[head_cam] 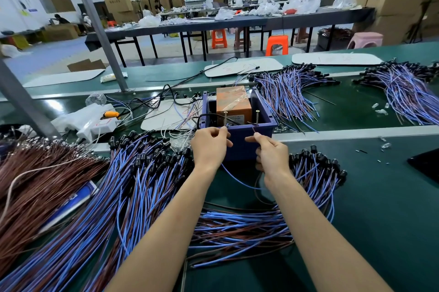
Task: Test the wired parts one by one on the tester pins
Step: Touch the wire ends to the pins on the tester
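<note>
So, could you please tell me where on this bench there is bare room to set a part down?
Bare green mat lies right of the right hand, between the near wire bundle and the dark object at the edge. Left of the blue box, wire piles crowd the mat.

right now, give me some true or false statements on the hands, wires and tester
1. The left hand pinches a blue wire by the left pin. True.
2. The right hand holds nothing. False: its fingers pinch a brown wire below the right pin.
3. The box bearing both pins is red. False: it is blue.
4. An orange block sits inside the box. True.
</note>
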Tool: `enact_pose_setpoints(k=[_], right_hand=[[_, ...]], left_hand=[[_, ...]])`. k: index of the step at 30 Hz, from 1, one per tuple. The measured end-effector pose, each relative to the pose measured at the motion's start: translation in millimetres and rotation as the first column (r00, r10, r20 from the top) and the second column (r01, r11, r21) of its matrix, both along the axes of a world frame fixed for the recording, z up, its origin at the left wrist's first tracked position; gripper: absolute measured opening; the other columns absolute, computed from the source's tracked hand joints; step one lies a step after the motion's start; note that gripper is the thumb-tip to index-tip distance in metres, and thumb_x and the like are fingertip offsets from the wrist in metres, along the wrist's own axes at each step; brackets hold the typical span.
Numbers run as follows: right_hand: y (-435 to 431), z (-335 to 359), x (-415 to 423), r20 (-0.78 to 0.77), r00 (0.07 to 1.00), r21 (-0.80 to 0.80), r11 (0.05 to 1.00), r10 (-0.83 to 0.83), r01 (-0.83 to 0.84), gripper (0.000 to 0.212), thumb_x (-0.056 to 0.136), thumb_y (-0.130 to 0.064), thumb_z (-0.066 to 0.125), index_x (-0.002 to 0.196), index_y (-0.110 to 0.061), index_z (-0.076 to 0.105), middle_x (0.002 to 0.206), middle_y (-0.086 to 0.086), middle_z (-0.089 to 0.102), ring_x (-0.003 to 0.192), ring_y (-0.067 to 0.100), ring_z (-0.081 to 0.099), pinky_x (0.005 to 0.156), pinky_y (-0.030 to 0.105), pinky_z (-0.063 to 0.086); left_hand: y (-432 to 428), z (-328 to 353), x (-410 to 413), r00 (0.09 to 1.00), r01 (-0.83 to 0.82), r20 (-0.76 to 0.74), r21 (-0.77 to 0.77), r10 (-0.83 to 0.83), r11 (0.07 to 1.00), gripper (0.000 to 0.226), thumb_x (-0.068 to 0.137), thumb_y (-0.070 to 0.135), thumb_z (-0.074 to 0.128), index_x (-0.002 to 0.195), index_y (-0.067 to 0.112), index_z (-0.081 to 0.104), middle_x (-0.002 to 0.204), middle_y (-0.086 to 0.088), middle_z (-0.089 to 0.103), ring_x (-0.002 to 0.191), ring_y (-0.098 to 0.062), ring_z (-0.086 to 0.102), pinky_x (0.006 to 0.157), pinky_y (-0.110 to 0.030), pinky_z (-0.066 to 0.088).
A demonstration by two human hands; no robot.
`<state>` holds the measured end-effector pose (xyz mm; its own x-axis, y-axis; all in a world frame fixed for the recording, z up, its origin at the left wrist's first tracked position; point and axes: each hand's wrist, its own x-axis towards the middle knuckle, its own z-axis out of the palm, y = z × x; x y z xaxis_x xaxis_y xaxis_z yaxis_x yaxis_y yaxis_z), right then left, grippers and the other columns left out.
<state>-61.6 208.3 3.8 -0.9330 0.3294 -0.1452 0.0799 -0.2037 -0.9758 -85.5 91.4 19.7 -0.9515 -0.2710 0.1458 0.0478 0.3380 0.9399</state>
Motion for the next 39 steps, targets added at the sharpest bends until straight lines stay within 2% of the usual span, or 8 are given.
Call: enact_pose_setpoints(k=[5, 12, 15, 18, 21, 28, 35, 39], right_hand=[[0, -1, 0, 0.000, 1.000, -0.022, 1.000, 0.010, -0.010, 0.029, 0.096, -0.027, 0.054, 0.078, -0.014, 0.072, 0.046, -0.008, 0.027, 0.043, 0.009, 0.022, 0.042, 0.021, 0.021], [6, -1, -1, -0.018, 1.000, -0.021, 1.000, 0.002, -0.002, 0.029, 0.096, -0.028, 0.055, 0.076, -0.016, 0.072, 0.043, -0.010, 0.029, 0.041, 0.008, 0.024, 0.039, 0.019, 0.023], [10, 2, -4, -0.058, 0.998, 0.100, 0.995, -0.018, 0.023, 0.030, 0.095, -0.028, 0.056, 0.071, -0.019, 0.072, 0.041, -0.016, 0.040, 0.051, 0.007, 0.033, 0.049, 0.020, 0.029], [18, 10, -12, -0.120, 0.992, 0.310, 0.948, -0.040, 0.076, 0.030, 0.093, -0.029, 0.058, 0.067, -0.023, 0.072, 0.052, -0.005, 0.050, 0.055, 0.009, 0.040, 0.055, 0.022, 0.034], [29, 20, -20, -0.157, 0.986, 0.463, 0.878, -0.053, 0.121, 0.030, 0.090, -0.028, 0.059, 0.062, -0.025, 0.068, 0.063, 0.001, 0.062, 0.063, 0.010, 0.049, 0.059, 0.023, 0.037], [37, 26, -29, -0.200, 0.976, 0.537, 0.823, -0.090, 0.186, 0.018, 0.087, -0.022, 0.064, 0.070, -0.027, 0.062, 0.068, -0.003, 0.064, 0.080, 0.023, 0.063, 0.079, 0.039, 0.050], [37, 24, -27, -0.216, 0.972, 0.513, 0.835, -0.095, 0.196, 0.017, 0.086, -0.019, 0.065, 0.070, -0.026, 0.064, 0.068, -0.001, 0.064, 0.073, 0.019, 0.060, 0.074, 0.034, 0.048], [32, 21, -23, -0.252, 0.964, 0.438, 0.879, -0.084, 0.190, 0.019, 0.083, -0.019, 0.069, 0.068, -0.028, 0.064, 0.060, -0.008, 0.059, 0.059, 0.006, 0.051, 0.062, 0.025, 0.042]], left_hand=[[-5, 1, -3, 0.999, 0.031, 0.016, -0.059, -0.030, 0.998, 0.036, 0.094, 0.027, 0.056, 0.061, 0.017, 0.066, 0.049, 0.004, 0.064, 0.034, -0.004, 0.047, 0.060, -0.024, 0.046], [-10, 4, -1, 0.997, 0.031, -0.056, -0.243, -0.046, 0.970, 0.033, 0.094, 0.028, 0.054, 0.063, 0.026, 0.064, 0.045, 0.012, 0.060, 0.043, 0.005, 0.051, 0.061, -0.014, 0.042], [-13, 9, -2, 0.993, 0.018, -0.103, -0.342, -0.057, 0.940, 0.028, 0.094, 0.028, 0.054, 0.071, 0.022, 0.067, 0.052, 0.009, 0.062, 0.051, -0.001, 0.055, 0.058, -0.019, 0.041], [-17, 17, -6, 0.986, -0.028, -0.158, -0.450, -0.049, 0.893, 0.023, 0.093, 0.027, 0.055, 0.081, 0.015, 0.071, 0.065, 0.003, 0.061, 0.065, -0.017, 0.056, 0.061, -0.024, 0.035], [-21, 27, -11, 0.981, -0.026, -0.177, -0.528, -0.079, 0.849, 0.019, 0.092, 0.022, 0.056, 0.084, 0.013, 0.070, 0.070, -0.002, 0.062, 0.067, -0.019, 0.054, 0.063, -0.022, 0.035], [-24, 31, -14, 0.964, -0.032, -0.243, -0.511, -0.109, 0.859, 0.009, 0.089, 0.015, 0.061, 0.090, 0.013, 0.069, 0.061, 0.014, 0.050, 0.057, 0.001, 0.048, 0.055, 0.000, 0.032], [-24, 29, -15, 0.965, -0.009, -0.237, -0.458, -0.112, 0.889, 0.005, 0.084, 0.016, 0.068, 0.084, 0.014, 0.072, 0.065, 0.011, 0.056, 0.060, 0.008, 0.050, 0.056, 0.002, 0.033], [-23, 28, -16, 0.969, 0.012, -0.219, -0.416, -0.112, 0.909, 0.005, 0.082, 0.016, 0.068, 0.080, 0.017, 0.073, 0.065, 0.011, 0.059, 0.058, 0.008, 0.050, 0.056, -0.001, 0.034]])
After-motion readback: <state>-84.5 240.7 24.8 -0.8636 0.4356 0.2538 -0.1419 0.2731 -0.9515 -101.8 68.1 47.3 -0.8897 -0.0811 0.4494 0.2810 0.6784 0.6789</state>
